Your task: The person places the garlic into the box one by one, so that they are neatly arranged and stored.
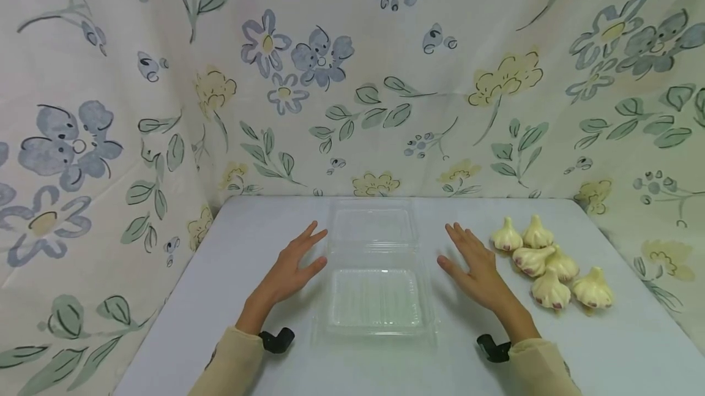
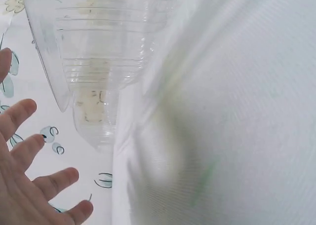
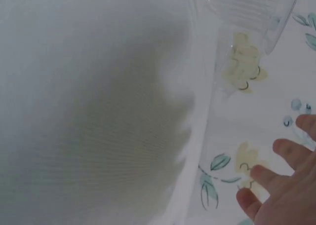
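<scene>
A clear plastic clamshell container (image 1: 376, 298) lies opened out on the white table, its lid (image 1: 374, 226) folded back toward the far edge. To its left, my left hand (image 1: 292, 267) is held with fingers straight and spread, apart from the plastic. My right hand (image 1: 475, 267) mirrors it on the other side, fingers extended and holding nothing. Several garlic bulbs (image 1: 551, 291) are grouped on the table to the right of my right hand. Both wrist views show spread fingers, with the container (image 2: 103, 32) near the top of the left one.
The white table (image 1: 198, 322) ends at a back edge against a floral curtain (image 1: 374, 108), which also hangs along both sides. Each wrist carries a small black camera mount, the left mount (image 1: 277, 340) and the right mount (image 1: 492, 349).
</scene>
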Action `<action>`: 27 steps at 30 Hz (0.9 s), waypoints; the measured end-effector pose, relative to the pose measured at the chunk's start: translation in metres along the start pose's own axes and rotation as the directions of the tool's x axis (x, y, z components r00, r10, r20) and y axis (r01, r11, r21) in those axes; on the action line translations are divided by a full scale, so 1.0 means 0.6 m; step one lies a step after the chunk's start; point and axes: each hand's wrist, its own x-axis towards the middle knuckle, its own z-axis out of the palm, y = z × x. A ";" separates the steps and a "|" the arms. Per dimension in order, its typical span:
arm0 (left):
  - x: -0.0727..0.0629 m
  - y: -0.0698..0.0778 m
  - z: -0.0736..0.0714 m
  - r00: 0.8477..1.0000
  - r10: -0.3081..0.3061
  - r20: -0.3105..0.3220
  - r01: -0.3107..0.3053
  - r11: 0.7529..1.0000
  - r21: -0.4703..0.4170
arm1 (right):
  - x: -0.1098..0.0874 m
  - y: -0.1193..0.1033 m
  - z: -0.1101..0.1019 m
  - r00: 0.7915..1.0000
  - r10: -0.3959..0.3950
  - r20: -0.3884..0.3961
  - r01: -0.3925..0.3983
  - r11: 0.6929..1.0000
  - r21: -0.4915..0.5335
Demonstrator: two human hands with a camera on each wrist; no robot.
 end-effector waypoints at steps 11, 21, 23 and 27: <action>-0.022 -0.015 0.013 0.995 0.093 0.046 -0.083 0.980 -0.183 | -0.023 -0.011 0.007 0.999 0.008 0.042 -0.011 0.997 0.073; -0.033 -0.017 0.018 0.981 0.184 0.060 -0.165 0.957 -0.240 | -0.042 -0.007 0.014 0.996 0.039 0.082 -0.047 0.995 0.092; -0.033 -0.017 0.019 0.979 0.197 0.058 -0.180 0.958 -0.224 | -0.044 -0.005 0.016 0.995 0.046 0.092 -0.055 0.994 0.094; -0.034 -0.018 0.020 0.977 0.208 0.056 -0.192 0.960 -0.206 | -0.049 0.000 0.017 0.993 0.058 0.102 -0.068 0.993 0.101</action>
